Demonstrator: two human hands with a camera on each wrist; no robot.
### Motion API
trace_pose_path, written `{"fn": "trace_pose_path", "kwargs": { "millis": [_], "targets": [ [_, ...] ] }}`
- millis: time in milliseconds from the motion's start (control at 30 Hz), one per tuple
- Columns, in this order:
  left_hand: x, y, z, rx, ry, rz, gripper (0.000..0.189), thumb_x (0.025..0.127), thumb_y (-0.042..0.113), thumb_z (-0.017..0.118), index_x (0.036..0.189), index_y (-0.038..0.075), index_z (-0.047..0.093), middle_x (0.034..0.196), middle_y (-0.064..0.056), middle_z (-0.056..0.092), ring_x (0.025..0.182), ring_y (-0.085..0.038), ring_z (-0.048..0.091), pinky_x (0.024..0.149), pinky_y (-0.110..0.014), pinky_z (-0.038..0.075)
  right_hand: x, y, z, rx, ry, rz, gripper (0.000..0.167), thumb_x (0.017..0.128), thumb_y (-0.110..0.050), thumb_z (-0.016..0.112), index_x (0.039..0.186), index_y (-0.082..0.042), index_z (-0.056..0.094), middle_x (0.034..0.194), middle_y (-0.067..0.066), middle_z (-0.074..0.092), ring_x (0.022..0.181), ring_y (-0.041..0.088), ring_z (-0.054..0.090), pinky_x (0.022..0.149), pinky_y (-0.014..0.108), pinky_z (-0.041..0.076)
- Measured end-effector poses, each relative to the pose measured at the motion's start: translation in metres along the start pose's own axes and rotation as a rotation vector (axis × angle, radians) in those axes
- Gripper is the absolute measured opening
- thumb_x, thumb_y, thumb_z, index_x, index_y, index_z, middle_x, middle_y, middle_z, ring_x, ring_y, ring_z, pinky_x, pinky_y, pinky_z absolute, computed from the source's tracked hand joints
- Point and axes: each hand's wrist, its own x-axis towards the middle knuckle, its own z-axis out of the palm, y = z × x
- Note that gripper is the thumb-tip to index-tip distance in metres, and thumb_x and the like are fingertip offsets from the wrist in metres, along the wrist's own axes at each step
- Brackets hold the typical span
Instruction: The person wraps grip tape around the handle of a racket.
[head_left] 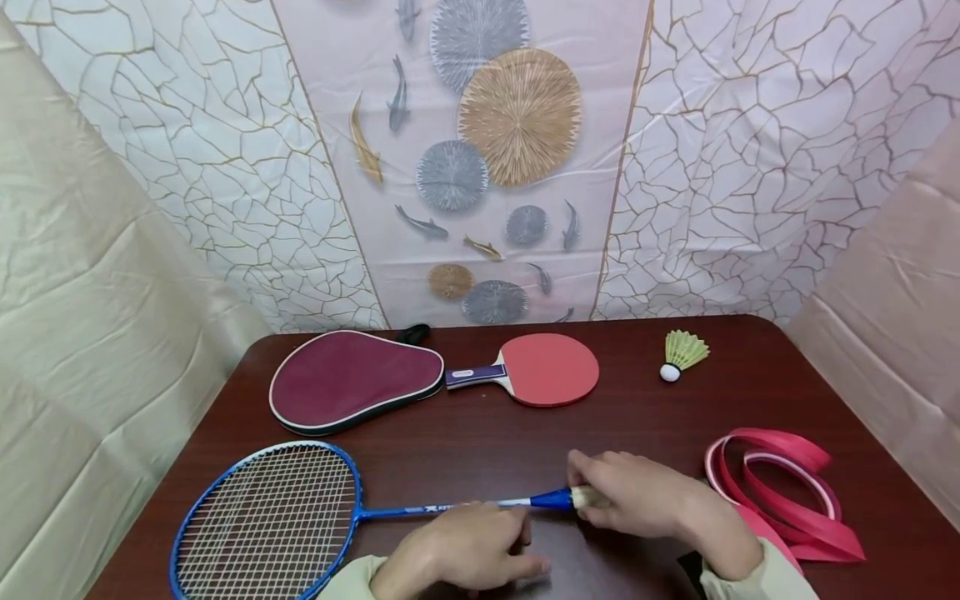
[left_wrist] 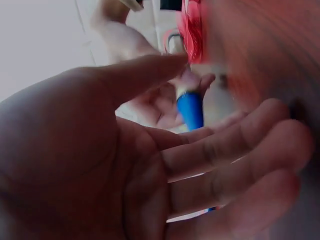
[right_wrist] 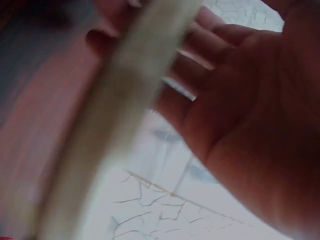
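Observation:
A blue badminton racket [head_left: 408, 510] lies across the front of the table, its strung head at the left and its pale-wrapped handle at the right. My right hand [head_left: 637, 496] grips that handle just behind the blue cone. In the right wrist view the handle [right_wrist: 120, 95] runs blurred across the fingers. My left hand [head_left: 480, 546] is over the near side of the shaft, its fingers loosely bent with nothing in them. The left wrist view shows the left palm [left_wrist: 145, 165] and, beyond it, the blue cone [left_wrist: 191, 110] by the right hand.
A maroon paddle case [head_left: 356, 379] lies at the back left, beside a red table tennis paddle [head_left: 551, 371]. At the back right is a yellow shuttlecock [head_left: 682, 354]. A coiled red strap [head_left: 795, 492] lies by the right forearm. Patterned cloth [head_left: 480, 167] hangs behind the table.

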Motion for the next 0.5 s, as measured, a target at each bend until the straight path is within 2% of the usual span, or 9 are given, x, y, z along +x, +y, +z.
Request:
{"fn": "trace_pose_path", "kwargs": {
  "millis": [67,167,233,300,400,467,500],
  "targets": [
    [0.002,0.003,0.002,0.034,-0.014,-0.012,0.041,0.092,0.058,0.058,0.107,0.020,0.060,0.069,0.011,0.055,0.059,-0.002,0.055,0.060,-0.024,0.047,-0.002,0.001,-0.001,0.014,0.028,-0.047,0.035,0.092,-0.019,0.069,0.123,-0.020,0.052,0.104,-0.009,0.064,0.089,0.008,0.062,0.078,0.036,0.053],
    [0.003,0.006,0.004,0.068,-0.037,-0.050,0.064,0.090,0.063,0.056,0.131,0.014,0.054,0.090,0.007,0.064,0.081,-0.003,0.060,0.072,-0.028,0.050,-0.002,0.001,-0.003,0.005,0.043,-0.111,0.044,0.096,-0.017,0.064,0.138,-0.020,0.050,0.127,-0.007,0.060,0.118,0.023,0.057,0.097,0.050,0.046],
    [0.003,0.008,0.005,0.074,-0.038,-0.069,0.074,0.089,0.066,0.055,0.141,0.013,0.047,0.103,0.003,0.067,0.091,-0.007,0.062,0.077,-0.031,0.052,-0.001,0.001,-0.005,0.000,0.038,-0.135,0.041,0.097,-0.016,0.062,0.137,-0.024,0.054,0.121,-0.011,0.061,0.115,0.024,0.057,0.096,0.050,0.046],
    [0.003,0.009,0.006,0.041,-0.036,-0.081,0.081,0.089,0.067,0.054,0.149,0.013,0.038,0.100,0.002,0.067,0.088,-0.007,0.063,0.079,-0.031,0.051,-0.001,0.001,-0.006,-0.006,0.048,-0.156,0.036,0.097,-0.016,0.062,0.132,-0.025,0.058,0.109,-0.014,0.062,0.107,0.019,0.059,0.092,0.044,0.048],
    [0.002,0.008,0.009,-0.115,-0.015,-0.113,0.087,0.090,0.066,0.054,0.153,0.014,0.028,0.077,0.003,0.065,0.067,-0.010,0.063,0.074,-0.030,0.050,-0.002,0.002,-0.008,0.012,0.066,-0.170,0.031,0.097,-0.015,0.063,0.126,-0.025,0.060,0.097,-0.015,0.058,0.088,0.006,0.055,0.079,0.031,0.049],
    [0.003,0.008,0.011,-0.283,0.017,-0.124,0.083,0.091,0.064,0.053,0.151,0.011,0.030,0.065,0.004,0.060,0.054,-0.013,0.060,0.066,-0.030,0.050,-0.003,0.003,-0.010,0.039,0.073,-0.169,0.028,0.097,-0.015,0.063,0.124,-0.024,0.061,0.097,-0.015,0.057,0.085,0.004,0.054,0.078,0.027,0.048],
    [0.004,0.008,0.013,-0.365,0.043,-0.125,0.080,0.092,0.064,0.053,0.149,0.011,0.033,0.066,0.003,0.062,0.053,-0.015,0.060,0.061,-0.031,0.051,-0.004,0.003,-0.011,0.053,0.078,-0.165,0.027,0.097,-0.016,0.063,0.123,-0.023,0.061,0.098,-0.014,0.058,0.084,0.003,0.054,0.077,0.027,0.048]
  ]
}}
